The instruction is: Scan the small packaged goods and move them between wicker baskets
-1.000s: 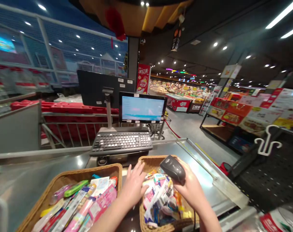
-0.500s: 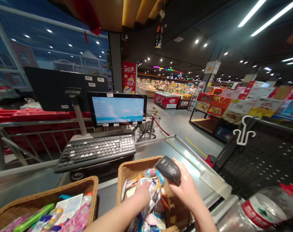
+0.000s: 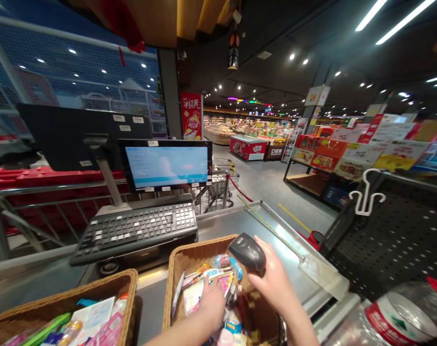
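While the right hand (image 3: 274,276) keeps its fingers wrapped around a black handheld barcode scanner (image 3: 247,252) over a wicker basket (image 3: 196,254), the left hand (image 3: 213,302) reaches among the small packaged goods (image 3: 191,297) inside it; whether its partly hidden fingers have hold of any packet cannot be told. A second wicker basket (image 3: 132,293) stands to the left, below the keyboard (image 3: 142,227).

On my feed I read 冰红茶 on the red poster (image 3: 192,115), again, less clearly, lower down. Black panel (image 3: 276,152) beside the red freezer (image 3: 244,150): P促销, smaller line under it blurry. Freezer lettering: can't make out. Screen (image 3: 168,166) text, white stickers (image 3: 125,128), red bottle label (image 3: 377,321), black scanner (image 3: 247,252) mark, packets (image 3: 193,297) in basket (image 3: 200,248): illegible to me.
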Demonstrator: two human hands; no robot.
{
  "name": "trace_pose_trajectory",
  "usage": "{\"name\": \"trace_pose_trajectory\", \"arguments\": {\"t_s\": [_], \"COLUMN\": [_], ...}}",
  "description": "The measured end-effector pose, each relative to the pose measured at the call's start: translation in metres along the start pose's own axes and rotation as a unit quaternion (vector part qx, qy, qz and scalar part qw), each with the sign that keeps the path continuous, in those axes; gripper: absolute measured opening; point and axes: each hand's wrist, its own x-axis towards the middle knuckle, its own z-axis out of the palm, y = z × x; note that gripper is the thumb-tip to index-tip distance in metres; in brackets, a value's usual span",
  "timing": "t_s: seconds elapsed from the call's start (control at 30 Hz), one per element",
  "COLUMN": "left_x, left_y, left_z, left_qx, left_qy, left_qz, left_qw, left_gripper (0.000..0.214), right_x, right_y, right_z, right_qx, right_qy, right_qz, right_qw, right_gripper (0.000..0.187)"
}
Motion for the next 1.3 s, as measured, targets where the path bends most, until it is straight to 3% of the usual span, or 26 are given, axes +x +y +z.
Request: {"name": "trace_pose_trajectory", "arguments": {"t_s": [0.13,0.33,0.5,0.7,1.0,1.3], "left_x": [0.001,-0.003,-0.026,-0.06,-0.103,-0.131], "left_y": [-0.002,-0.015,-0.028,-0.042,-0.057,-0.064], "left_z": [-0.016,-0.067,-0.117,-0.162,-0.196,-0.207], "left_qx": [0.0,-0.031,-0.058,-0.084,-0.075,-0.045], "left_qy": [0.041,0.109,0.206,0.25,0.287,0.306], "left_qz": [-0.065,-0.07,-0.055,-0.045,-0.032,-0.022], "left_qw": [0.997,0.991,0.975,0.964,0.954,0.951], "left_gripper": [0.042,0.025,0.018,0.025,0.03,0.033], "right_x": [0.0,-0.002,-0.003,-0.001,0.001,-0.004], "right_y": [-0.001,0.002,0.001,-0.013,-0.041,-0.07], "right_z": [0.0,-0.002,-0.002,-0.003,-0.003,-0.001], "right_qx": [0.001,0.004,0.008,0.001,-0.005,-0.024], "right_qy": [-0.006,0.007,0.015,0.023,0.008,-0.039], "right_qz": [-0.006,-0.013,-0.014,-0.038,-0.09,-0.13], "right_qw": [1.0,1.0,1.0,0.999,0.996,0.99], "right_gripper": [0.056,0.053,0.054,0.055,0.05,0.055]}}
